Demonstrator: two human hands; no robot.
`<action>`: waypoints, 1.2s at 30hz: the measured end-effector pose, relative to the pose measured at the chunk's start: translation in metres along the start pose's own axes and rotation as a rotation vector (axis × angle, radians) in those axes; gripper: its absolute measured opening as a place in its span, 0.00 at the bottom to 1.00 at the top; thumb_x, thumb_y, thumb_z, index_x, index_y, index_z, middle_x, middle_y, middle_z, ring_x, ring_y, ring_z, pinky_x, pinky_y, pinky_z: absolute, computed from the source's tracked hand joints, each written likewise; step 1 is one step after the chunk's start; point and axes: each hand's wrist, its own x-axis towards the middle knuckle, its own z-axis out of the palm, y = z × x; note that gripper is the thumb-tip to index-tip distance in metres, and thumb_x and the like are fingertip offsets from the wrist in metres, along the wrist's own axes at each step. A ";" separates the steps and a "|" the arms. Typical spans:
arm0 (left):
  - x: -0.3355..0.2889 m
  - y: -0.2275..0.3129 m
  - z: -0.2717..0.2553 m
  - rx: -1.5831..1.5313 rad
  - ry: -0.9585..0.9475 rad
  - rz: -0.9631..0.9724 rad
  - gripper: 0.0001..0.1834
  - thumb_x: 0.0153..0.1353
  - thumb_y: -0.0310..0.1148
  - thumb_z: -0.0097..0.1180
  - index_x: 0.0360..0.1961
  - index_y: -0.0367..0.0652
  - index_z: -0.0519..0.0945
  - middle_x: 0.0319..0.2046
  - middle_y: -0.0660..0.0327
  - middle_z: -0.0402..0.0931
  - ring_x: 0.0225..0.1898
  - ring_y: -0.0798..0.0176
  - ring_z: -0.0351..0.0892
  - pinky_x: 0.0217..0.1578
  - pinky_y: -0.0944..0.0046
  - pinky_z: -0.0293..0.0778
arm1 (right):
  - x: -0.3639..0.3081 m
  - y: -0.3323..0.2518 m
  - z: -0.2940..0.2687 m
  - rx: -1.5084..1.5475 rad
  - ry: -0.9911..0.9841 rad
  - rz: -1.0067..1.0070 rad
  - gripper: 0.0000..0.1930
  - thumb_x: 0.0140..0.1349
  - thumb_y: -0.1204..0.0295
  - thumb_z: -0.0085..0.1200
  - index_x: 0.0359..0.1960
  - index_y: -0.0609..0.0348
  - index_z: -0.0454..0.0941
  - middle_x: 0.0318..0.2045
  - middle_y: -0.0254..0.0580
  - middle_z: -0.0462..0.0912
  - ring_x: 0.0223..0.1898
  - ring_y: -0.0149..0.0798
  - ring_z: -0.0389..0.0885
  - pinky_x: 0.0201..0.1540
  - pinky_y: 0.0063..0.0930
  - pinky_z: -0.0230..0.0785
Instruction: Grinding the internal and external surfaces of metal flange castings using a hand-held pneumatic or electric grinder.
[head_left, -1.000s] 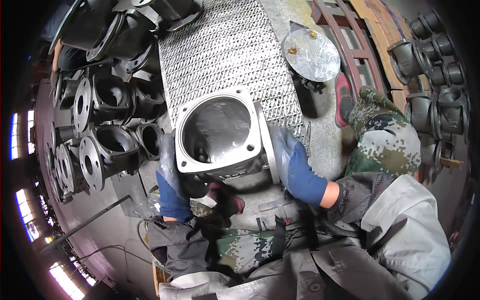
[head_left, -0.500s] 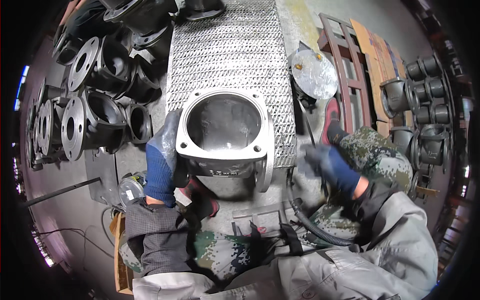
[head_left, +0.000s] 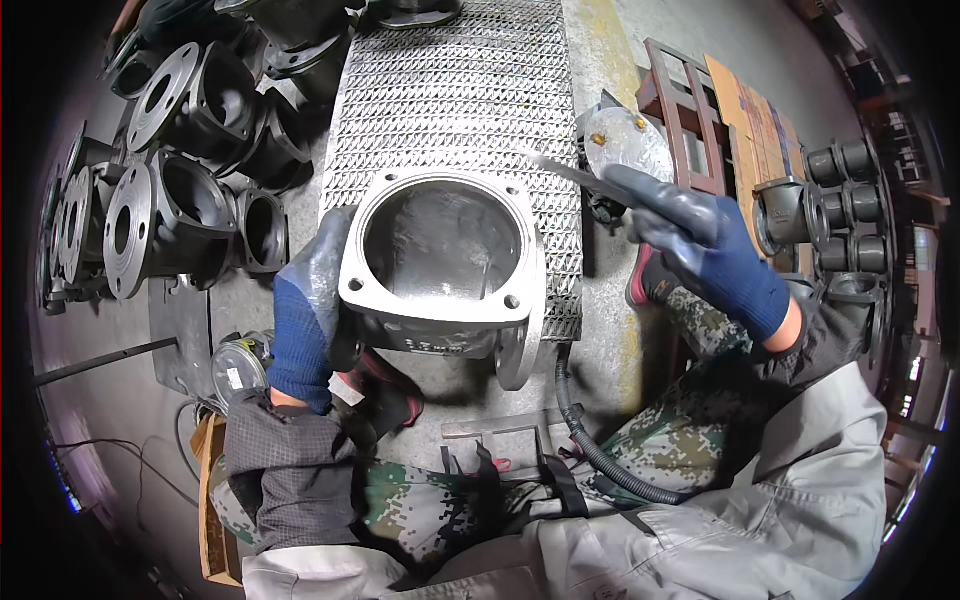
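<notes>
A dark cast-iron valve body (head_left: pixel 430 330) with a bright machined square flange sits at the near end of the metal mesh bench, its round opening facing up. At its left side, my gloved left hand (head_left: pixel 312 290) is closed around the edge, the fingertips partly hidden behind the casting. Raised to the right of the casting, my gloved right hand (head_left: pixel 705 235) is closed on a long thin metal file (head_left: pixel 575 173). The file's tip points left, over the mesh behind the flange's far right corner, apart from the casting; its grip end is hidden in the hand.
The mesh-topped bench (head_left: pixel 450 90) runs away from me. Several flanged castings (head_left: pixel 175 215) are piled at left, more (head_left: pixel 845 210) at right. A round metal plate (head_left: pixel 628 145), a brown metal frame (head_left: pixel 683 110) and cardboard (head_left: pixel 755 120) lie right. A corrugated hose (head_left: pixel 610 455) passes near my lap.
My right hand has risen from low on the right and brought the file up toward the flange's far right corner. My left hand stays on the valve body. The view has shifted slightly.
</notes>
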 end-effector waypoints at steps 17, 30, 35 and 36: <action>0.004 0.002 0.005 0.163 0.059 0.173 0.21 0.61 0.20 0.46 0.57 0.41 0.71 0.40 0.50 0.79 0.41 0.59 0.83 0.40 0.65 0.78 | 0.116 -0.048 0.053 -0.733 -0.384 -0.540 0.09 0.55 0.64 0.57 0.25 0.56 0.82 0.23 0.41 0.82 0.26 0.37 0.84 0.29 0.31 0.76; 0.001 0.009 0.004 0.109 0.014 0.032 0.21 0.63 0.21 0.45 0.59 0.40 0.70 0.41 0.52 0.79 0.41 0.63 0.82 0.41 0.67 0.78 | 0.121 -0.050 0.064 -0.983 -0.431 -0.785 0.15 0.51 0.74 0.54 0.43 0.63 0.76 0.34 0.41 0.81 0.31 0.35 0.83 0.34 0.27 0.77; 0.000 0.001 0.008 0.158 0.082 0.193 0.21 0.63 0.21 0.45 0.58 0.40 0.70 0.40 0.54 0.79 0.40 0.66 0.82 0.40 0.69 0.78 | 0.124 -0.051 0.062 -1.128 -0.576 -0.723 0.18 0.49 0.73 0.56 0.43 0.66 0.76 0.33 0.42 0.81 0.30 0.34 0.82 0.30 0.27 0.76; 0.000 0.005 0.007 0.160 0.083 0.192 0.21 0.63 0.21 0.45 0.58 0.40 0.70 0.40 0.54 0.79 0.40 0.66 0.82 0.40 0.69 0.78 | 0.122 -0.048 0.062 -1.129 -0.504 -0.779 0.17 0.48 0.73 0.56 0.41 0.66 0.76 0.31 0.42 0.80 0.30 0.34 0.82 0.29 0.27 0.75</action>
